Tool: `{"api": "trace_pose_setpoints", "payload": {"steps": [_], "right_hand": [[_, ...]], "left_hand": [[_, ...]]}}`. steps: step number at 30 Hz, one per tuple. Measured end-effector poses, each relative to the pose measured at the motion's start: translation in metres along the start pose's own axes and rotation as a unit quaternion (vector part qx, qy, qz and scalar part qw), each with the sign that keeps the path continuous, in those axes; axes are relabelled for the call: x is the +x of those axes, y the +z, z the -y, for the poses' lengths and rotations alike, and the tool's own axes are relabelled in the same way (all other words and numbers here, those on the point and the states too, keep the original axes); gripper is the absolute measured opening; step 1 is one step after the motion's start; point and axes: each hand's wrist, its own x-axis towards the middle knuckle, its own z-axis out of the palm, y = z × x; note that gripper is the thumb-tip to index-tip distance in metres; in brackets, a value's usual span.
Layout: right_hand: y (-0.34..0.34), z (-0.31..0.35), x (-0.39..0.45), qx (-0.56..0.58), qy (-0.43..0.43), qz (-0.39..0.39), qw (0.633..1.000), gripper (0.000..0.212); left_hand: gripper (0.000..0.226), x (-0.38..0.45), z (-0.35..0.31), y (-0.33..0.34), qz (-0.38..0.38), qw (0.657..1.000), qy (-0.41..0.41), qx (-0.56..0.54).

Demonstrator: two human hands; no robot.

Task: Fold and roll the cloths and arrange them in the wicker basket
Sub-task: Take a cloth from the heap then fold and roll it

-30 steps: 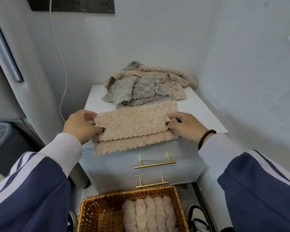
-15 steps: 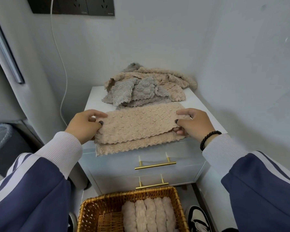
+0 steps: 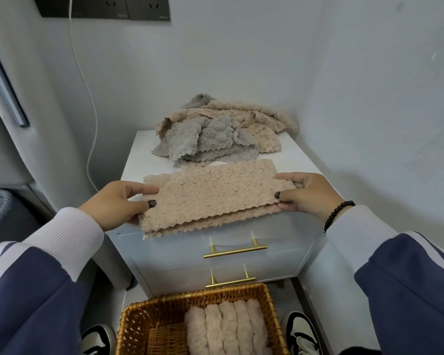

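The beige cloth (image 3: 213,196) lies folded into a long strip across the front edge of the cabinet (image 3: 139,155), its near hem hanging just over the top drawer, likely so the layers can be lined up before rolling. The left hand (image 3: 118,203) pinches the cloth's left end, thumb on top and fingers beneath; the right hand (image 3: 305,193) pinches the right end the same way, so the strip is held taut and flat between them. Behind the cloth, at the back of the cabinet against the wall, waits a heap (image 3: 223,131) of loose grey and beige cloths, kept out of the working space. Below the cabinet, on the floor, the basket (image 3: 149,319) holds a row of beige rolls (image 3: 228,326) packed to its right side, leaving the left free for more.
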Motion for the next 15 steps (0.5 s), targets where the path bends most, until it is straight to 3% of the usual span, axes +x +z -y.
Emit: {"api": "trace_pose_setpoints", "payload": {"steps": [6, 15], "right_hand": [[-0.0067, -0.0021, -0.0040, -0.003, -0.038, 0.020, 0.999, 0.051], [-0.0085, 0.0041, -0.0052, -0.046, -0.011, 0.030, 0.998, 0.038]], "left_hand": [[0.037, 0.0005, 0.0024, -0.0025, 0.024, 1.000, 0.012, -0.016], [0.051, -0.0032, -0.0021, 0.0015, 0.035, 0.999, 0.003, -0.035]]}}
